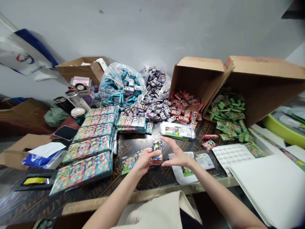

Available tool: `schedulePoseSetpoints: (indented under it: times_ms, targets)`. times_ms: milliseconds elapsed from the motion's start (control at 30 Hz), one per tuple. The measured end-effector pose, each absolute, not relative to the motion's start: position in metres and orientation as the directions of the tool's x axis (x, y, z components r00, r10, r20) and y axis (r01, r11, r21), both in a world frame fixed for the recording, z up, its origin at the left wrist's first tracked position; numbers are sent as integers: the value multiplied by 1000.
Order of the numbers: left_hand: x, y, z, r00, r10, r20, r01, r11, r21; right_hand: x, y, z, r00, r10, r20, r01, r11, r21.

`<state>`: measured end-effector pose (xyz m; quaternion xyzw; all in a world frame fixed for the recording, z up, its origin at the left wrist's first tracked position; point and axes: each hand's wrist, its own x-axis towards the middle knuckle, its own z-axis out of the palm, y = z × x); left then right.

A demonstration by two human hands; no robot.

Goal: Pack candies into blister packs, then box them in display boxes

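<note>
While the left hand (pixel 144 160) pinches small boxes (pixel 157 147), seemingly keeping them together, the right hand (pixel 178 156) spreads alongside.

I look through one camera on the person's head, facing forward and down over the table (pixel 130 142) from close behind its near edge. The left grip (pixel 144 161) and right grip (pixel 177 156) fall near mid-frame; blurred margins suggest, perhaps, a wide lens.

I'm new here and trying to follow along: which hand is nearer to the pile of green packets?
Right. The right hand is open, to the left of the pile of green packets; the left hand is farther left, holding small packs.
</note>
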<state>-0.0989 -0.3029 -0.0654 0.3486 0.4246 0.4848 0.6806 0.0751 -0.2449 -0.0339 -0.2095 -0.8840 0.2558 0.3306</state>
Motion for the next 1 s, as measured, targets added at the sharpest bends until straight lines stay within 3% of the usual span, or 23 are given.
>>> schedulePoseSetpoints:
  times_ms: [100, 167, 267, 333, 433, 667, 800, 933, 1000]
  targets:
    - [-110, -302, -72, 137, 984, -118, -146, 138, 980, 75, -252, -37, -671, 510, 538, 302, 851, -429]
    - [-123, -300, -80, 32, 997, 75, 204, -80, 976, 80, -248, -42, -611, 553, 567, 408, 833, -373]
    - [-142, -298, -98, 67, 949, 307, 722, -258, 642, 88, -237, -54, -597, 586, 549, 516, 804, -297]
    - [-150, -297, -109, 153, 945, 290, 847, -277, 454, 90, -233, -62, -628, 583, 516, 535, 804, -259]
    - [-152, -298, -114, 195, 935, 295, 859, -308, 408, 89, -233, -71, -651, 582, 488, 520, 810, -271]
    - [-147, -304, -95, 269, 887, 374, 718, -444, 537, 90, -231, -68, -731, 562, 386, 322, 784, -531]
    - [-142, -300, -90, 165, 885, 436, 715, -412, 565, 86, -245, -63, -629, 627, 460, 397, 768, -503]
    - [-139, -291, -93, 162, 875, 456, 730, -417, 541, 94, -249, -57, -671, 619, 410, 462, 780, -422]
    - [-141, -287, -98, 180, 877, 445, 757, -412, 506, 120, -236, -54, -519, 713, 471, 623, 693, -362]
